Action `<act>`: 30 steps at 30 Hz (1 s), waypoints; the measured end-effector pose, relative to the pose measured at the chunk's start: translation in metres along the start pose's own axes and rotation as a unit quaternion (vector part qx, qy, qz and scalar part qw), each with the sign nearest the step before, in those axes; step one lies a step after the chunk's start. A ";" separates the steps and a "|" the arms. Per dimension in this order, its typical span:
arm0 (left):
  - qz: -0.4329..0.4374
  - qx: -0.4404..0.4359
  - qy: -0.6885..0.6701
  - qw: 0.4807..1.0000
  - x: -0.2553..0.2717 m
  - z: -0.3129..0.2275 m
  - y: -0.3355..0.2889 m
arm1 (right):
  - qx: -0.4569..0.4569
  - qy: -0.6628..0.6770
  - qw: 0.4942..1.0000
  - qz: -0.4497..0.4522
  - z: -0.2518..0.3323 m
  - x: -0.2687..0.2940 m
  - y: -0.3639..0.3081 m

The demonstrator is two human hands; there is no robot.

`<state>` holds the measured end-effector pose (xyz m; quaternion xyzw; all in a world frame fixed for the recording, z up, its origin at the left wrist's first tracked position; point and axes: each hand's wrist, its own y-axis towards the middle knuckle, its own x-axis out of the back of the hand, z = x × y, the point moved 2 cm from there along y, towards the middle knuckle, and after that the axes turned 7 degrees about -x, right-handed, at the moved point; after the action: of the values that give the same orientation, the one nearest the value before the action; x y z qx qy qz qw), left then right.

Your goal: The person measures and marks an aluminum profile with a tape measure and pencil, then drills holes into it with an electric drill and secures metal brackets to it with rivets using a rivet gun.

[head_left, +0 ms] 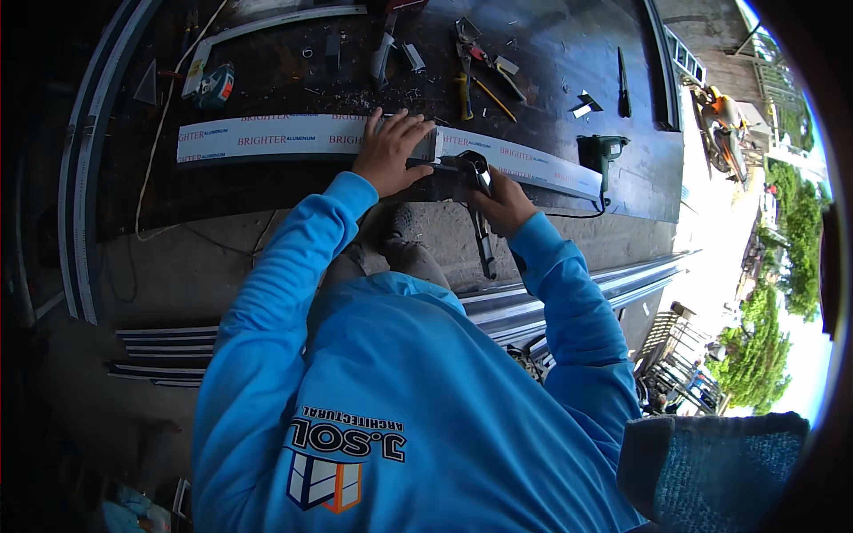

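Observation:
Along the near edge of the dark worktable lies a long profile (293, 139) covered with printed white film. It has a seam or cut near its middle, and the right-hand stretch (533, 164) slants slightly toward me. My left hand (394, 151) rests on the profile just left of that seam, fingers stretched over the film. Beside the seam, my right hand (503, 202) is closed around a black plier-like hand tool (481, 226). One long handle hangs past the table edge, and the tool's head is at the profile. Its exact kind and the jaws' grip are unclear.
A corded dark green power tool (602, 151) stands at the profile's right end. Farther back lie red-handled snips (475, 55), a yellow pencil (495, 99), offcuts and a teal tape measure (216, 86). Long metal profiles (577, 293) lie below the table edge.

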<state>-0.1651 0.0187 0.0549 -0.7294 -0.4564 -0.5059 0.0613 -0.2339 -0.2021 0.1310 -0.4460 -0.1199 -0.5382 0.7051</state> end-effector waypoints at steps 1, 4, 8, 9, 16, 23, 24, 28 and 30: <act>-0.002 0.002 -0.001 1.000 -0.005 0.004 0.001 | 0.026 -0.026 0.999 -0.002 -0.001 -0.003 0.005; 0.012 0.005 -0.020 1.000 -0.015 0.009 0.001 | -0.026 -0.043 0.998 0.026 -0.004 -0.002 0.010; 0.004 0.012 -0.036 0.999 -0.015 0.010 0.003 | 0.013 -0.079 0.997 -0.008 0.003 0.000 0.013; 0.011 0.023 -0.039 0.999 -0.014 0.010 0.002 | 0.016 -0.112 0.994 0.010 0.013 0.001 0.013; 0.000 0.024 -0.035 0.999 -0.014 0.012 -0.002 | 0.011 -0.184 0.982 0.040 0.029 0.003 0.009; -0.001 0.020 -0.029 0.999 -0.011 0.010 0.001 | 0.099 -0.176 0.979 -0.028 -0.004 -0.001 0.019; 0.003 0.017 -0.023 1.000 -0.011 0.008 0.001 | 0.102 -0.174 0.979 -0.024 0.007 0.005 0.024; -0.016 0.008 -0.010 1.000 -0.016 0.012 -0.002 | -0.088 -0.264 0.951 0.136 0.048 0.017 0.052; -0.022 0.017 -0.012 1.000 -0.016 0.008 -0.005 | -0.058 -0.264 0.953 0.137 0.047 0.014 0.053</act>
<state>-0.1643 0.0159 0.0365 -0.7241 -0.4816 -0.4905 0.0569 -0.1683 -0.1745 0.1407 -0.6243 -0.2080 -0.3055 0.6883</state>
